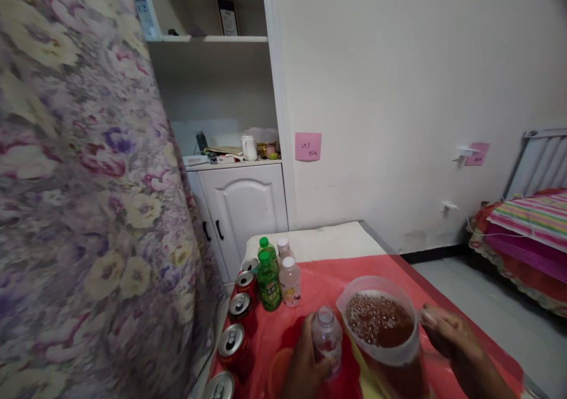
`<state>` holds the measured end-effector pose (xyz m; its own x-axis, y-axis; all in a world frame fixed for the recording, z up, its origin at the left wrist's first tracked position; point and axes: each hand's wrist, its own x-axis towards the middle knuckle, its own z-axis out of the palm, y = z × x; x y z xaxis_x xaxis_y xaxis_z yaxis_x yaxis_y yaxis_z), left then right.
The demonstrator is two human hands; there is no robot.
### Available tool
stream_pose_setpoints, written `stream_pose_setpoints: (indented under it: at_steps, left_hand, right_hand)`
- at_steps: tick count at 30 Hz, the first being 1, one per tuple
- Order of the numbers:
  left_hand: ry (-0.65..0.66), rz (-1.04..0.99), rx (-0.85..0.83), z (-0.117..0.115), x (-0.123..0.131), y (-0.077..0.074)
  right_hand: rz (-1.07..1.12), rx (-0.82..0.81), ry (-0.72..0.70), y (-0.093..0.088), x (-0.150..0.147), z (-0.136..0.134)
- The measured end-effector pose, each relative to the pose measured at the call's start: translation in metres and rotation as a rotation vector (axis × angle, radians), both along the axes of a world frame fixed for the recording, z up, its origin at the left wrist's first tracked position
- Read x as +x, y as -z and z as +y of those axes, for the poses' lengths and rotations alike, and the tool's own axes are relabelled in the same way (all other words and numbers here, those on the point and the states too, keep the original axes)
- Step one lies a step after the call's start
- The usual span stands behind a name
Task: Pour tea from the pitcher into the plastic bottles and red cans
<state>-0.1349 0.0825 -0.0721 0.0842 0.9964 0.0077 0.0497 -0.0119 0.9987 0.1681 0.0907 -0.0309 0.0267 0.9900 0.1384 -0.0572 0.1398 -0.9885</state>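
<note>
Plastic btl (326, 337): clear, uncapped, just L of jug (394, 356), above red-covered counter (325, 278).
L hand (305, 366): grip clamped round btl.
R hand (458, 340): curled at jug's R side; can't tell if clamped on it.
Liq. (381, 322): brownish, bubbly, in jug.
Cans (231, 341): row, counter's L edge.

Left hand (303, 366): we grip a clear bottle (328, 333), uncapped and upright.
Right hand (454, 340): our fingers curl at the right side of the pitcher (392, 356); grip unclear.
Pitcher: we see bubbly reddish-brown liquid (381, 321) inside.
Cans (233, 343): we see a row along the left edge of the table (341, 272).
Capped bottles: we see green ones (269, 284) and white-capped ones (290, 284) beside the cans.
</note>
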Motion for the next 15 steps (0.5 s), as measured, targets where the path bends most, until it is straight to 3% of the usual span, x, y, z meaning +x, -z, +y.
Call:
stream_pose_setpoints:
  at_steps: [9, 15]
  left_hand:
    - [-0.077, 0.079, -0.05, -0.005, 0.003, -0.005]
    - [-0.034, -0.052, -0.022, -0.005, 0.006, -0.016]
  right_hand:
    - [-0.054, 0.0, 0.014, -0.013, -0.01, 0.001]
    - [-0.087, 0.011, -0.001, -0.012, -0.011, 0.003]
